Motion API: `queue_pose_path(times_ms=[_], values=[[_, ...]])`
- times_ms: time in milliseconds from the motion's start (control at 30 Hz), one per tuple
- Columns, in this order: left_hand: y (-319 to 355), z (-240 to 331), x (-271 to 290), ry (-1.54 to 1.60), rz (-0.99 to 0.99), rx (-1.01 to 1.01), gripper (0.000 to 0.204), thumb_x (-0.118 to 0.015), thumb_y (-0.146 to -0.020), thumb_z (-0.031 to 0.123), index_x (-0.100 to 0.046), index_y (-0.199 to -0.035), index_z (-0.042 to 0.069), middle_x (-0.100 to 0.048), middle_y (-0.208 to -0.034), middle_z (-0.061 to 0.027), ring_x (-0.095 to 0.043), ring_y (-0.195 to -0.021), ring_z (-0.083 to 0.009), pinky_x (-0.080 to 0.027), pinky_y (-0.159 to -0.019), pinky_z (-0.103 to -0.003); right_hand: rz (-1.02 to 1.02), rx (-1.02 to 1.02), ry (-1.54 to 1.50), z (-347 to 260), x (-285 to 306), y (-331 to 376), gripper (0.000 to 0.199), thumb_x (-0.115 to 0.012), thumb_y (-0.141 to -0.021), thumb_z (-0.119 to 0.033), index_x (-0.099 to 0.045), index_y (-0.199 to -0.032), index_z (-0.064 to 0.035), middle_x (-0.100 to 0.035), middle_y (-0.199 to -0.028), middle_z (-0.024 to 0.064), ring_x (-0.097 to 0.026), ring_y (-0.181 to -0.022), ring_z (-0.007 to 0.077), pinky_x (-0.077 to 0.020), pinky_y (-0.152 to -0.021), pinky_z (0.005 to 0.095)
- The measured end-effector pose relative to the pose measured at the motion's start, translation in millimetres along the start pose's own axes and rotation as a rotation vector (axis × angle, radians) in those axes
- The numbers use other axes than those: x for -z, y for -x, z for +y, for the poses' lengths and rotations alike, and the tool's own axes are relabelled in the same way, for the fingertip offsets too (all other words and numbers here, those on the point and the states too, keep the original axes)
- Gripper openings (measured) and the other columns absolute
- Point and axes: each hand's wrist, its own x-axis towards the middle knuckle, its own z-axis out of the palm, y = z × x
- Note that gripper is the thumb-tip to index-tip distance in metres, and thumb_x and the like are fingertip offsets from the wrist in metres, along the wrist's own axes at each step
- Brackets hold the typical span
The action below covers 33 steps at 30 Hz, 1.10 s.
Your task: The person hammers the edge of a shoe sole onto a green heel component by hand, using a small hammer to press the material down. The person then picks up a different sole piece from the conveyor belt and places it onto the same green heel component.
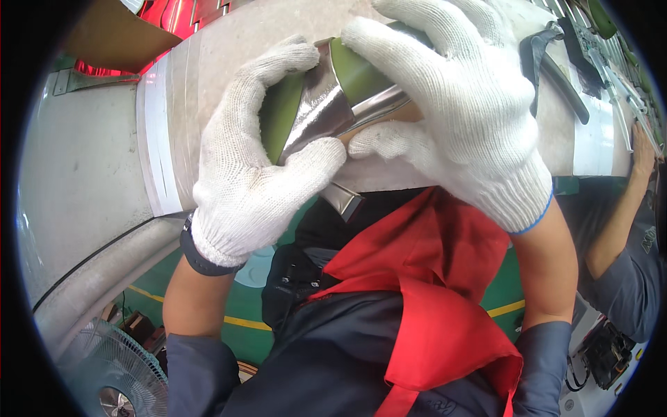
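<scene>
Both of my hands wear white knit gloves. Between them, on the pale work surface, lies a rounded green part (354,73) with shiny silver foil tape (316,104) across it. My left hand (253,153) is closed round its left side, thumb at the near edge of the foil. My right hand (465,104) curves over its right side, the index fingertip on the green and the thumb at the near side. A silver strip end (340,200) hangs past the table edge below my left thumb. My right palm and fingers hide much of the part's right end.
Dark tools (545,59) lie to the right of my right hand. At far right, a co-worker's forearm (622,201) reaches toward the table. Red shiny material (167,17) and a brown sheet (114,35) are at the upper left. A fan (114,368) stands at lower left.
</scene>
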Motion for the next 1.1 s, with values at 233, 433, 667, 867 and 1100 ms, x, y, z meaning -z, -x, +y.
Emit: queue_pose_path(times_ms=[233,433,667,867,1100], values=[[-3.0,8.7,-8.5,0.081,0.074,0.147,0.067,-0.081,-0.080,0.008,-0.062,-0.143,-0.002,-0.063,-0.151,-0.0168,-0.060,-0.144,-0.0276,-0.043,-0.126,-0.042,-0.332,-0.186,-0.170,-33.5,58.7,-37.3,0.081,-0.099,-0.064,-0.040,-0.071,-0.134,-0.0093,-0.067,-0.137,0.0181,-0.065,-0.128,0.0441,-0.0547,-0.107,0.0556],[-3.7,10.7,-9.0,0.057,0.088,0.135,0.067,-0.080,-0.080,0.006,-0.060,-0.143,-0.002,-0.064,-0.149,-0.0173,-0.061,-0.142,-0.0270,-0.045,-0.124,-0.042,-0.651,-0.259,-0.115,-34.3,73.2,-76.0,0.080,-0.099,-0.067,-0.041,-0.070,-0.135,-0.0082,-0.065,-0.139,0.0200,-0.064,-0.128,0.0451,-0.0539,-0.107,0.0560],[-1.9,4.9,-11.4,-0.065,0.081,-0.019,0.072,-0.078,-0.085,0.004,-0.056,-0.153,-0.004,-0.062,-0.152,-0.0205,-0.063,-0.143,-0.0300,-0.049,-0.121,-0.042,-0.469,-0.262,-0.260,16.9,74.5,-25.6,0.095,-0.093,-0.086,-0.050,-0.056,-0.163,-0.0094,-0.051,-0.164,0.0294,-0.050,-0.153,0.0487,-0.0405,-0.127,0.0538],[-1.6,4.8,-12.1,-0.166,0.091,-0.052,0.072,-0.077,-0.085,0.002,-0.055,-0.153,-0.003,-0.063,-0.152,-0.0201,-0.064,-0.142,-0.0302,-0.049,-0.121,-0.042,-0.467,-0.428,-0.104,-12.5,74.7,-43.7,0.082,-0.100,-0.067,-0.026,-0.071,-0.142,-0.0080,-0.062,-0.153,0.0215,-0.051,-0.152,0.0467,-0.0436,-0.126,0.0540],[-7.4,10.4,-20.3,-0.139,0.158,-0.050,0.071,-0.081,-0.078,0.007,-0.061,-0.146,0.001,-0.065,-0.145,-0.0251,-0.064,-0.135,-0.0450,-0.052,-0.116,-0.050,-0.504,-0.535,0.014,-25.3,55.7,-60.8,0.083,-0.103,-0.060,-0.037,-0.073,-0.132,-0.0070,-0.061,-0.153,0.0229,-0.050,-0.151,0.0493,-0.0458,-0.124,0.0568]])
